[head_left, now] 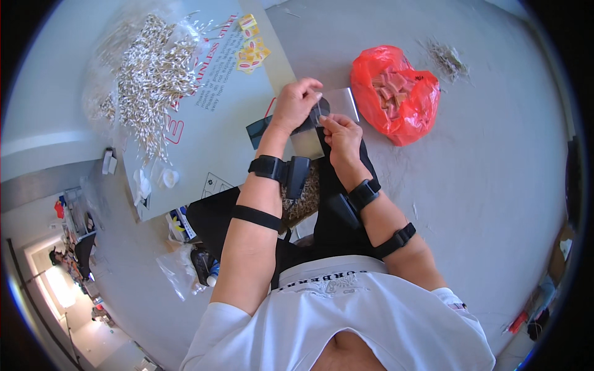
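Observation:
My left hand [294, 106] and my right hand [343, 140] are close together above my lap, fingers pinched. Between their fingertips is a small, thin, pale or see-through piece [319, 110], too small to name. A shiny silver flat plate [342, 104] lies just beyond my right hand. Beside my left wrist is a dark teal flat piece [255, 132]. Below my hands, between my legs, a container holds many brownish thin sticks [302, 201]; my forearm partly covers it.
A pale table [204, 133] on the left bears a heap of cotton swabs [156, 77] in clear plastic and small yellow packets [251, 54]. On the floor at right sits an open red plastic bag [396, 123] with pinkish packets. Behind it lies a pile of pale sticks [448, 60].

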Available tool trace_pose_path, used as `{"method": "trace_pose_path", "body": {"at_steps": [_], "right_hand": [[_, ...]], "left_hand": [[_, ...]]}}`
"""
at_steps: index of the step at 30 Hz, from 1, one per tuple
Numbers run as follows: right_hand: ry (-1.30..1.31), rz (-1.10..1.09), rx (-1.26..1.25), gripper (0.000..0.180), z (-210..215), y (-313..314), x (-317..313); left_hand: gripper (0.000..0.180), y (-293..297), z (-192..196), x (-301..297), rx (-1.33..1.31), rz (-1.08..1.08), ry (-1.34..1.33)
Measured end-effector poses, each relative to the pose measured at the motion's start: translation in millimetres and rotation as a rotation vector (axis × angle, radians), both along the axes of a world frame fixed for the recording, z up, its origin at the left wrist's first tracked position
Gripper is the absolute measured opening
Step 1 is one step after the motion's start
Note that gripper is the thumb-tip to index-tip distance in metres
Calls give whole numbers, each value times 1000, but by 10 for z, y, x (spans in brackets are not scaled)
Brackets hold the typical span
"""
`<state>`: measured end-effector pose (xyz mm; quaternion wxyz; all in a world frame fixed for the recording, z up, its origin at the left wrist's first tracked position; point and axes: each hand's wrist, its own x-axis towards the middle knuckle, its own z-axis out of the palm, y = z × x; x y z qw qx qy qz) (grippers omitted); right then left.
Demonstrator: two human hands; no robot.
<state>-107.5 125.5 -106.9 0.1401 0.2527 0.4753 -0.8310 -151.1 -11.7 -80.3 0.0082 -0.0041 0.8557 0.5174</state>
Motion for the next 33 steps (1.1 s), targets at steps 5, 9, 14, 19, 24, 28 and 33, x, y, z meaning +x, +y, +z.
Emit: {"method": "trace_pose_path", "body": {"at_steps": [5, 9, 14, 19, 24, 28, 33], "right_hand": [[70, -5, 186, 13, 64, -165, 77], [366, 86, 385, 18, -251, -290, 100], [486, -91, 355, 6, -341, -417, 108], [226, 18, 299, 16, -240, -204, 100], [175, -7, 288, 26, -184, -183, 86], [122, 21, 327, 22, -169, -206, 114], [209, 63, 528, 19, -375, -326, 127]], "left_hand": [[9, -58, -45, 85, -339, 16, 258], [10, -195, -11, 132, -488, 26, 283], [9, -396, -63, 207, -373, 70, 239], [13, -223, -144, 122, -267, 119, 349], [5, -97, -182, 51, -441, 50, 280], [4, -174, -154, 59, -526, 6, 197], [5, -217, -104, 70, -568, -23, 213]]}}
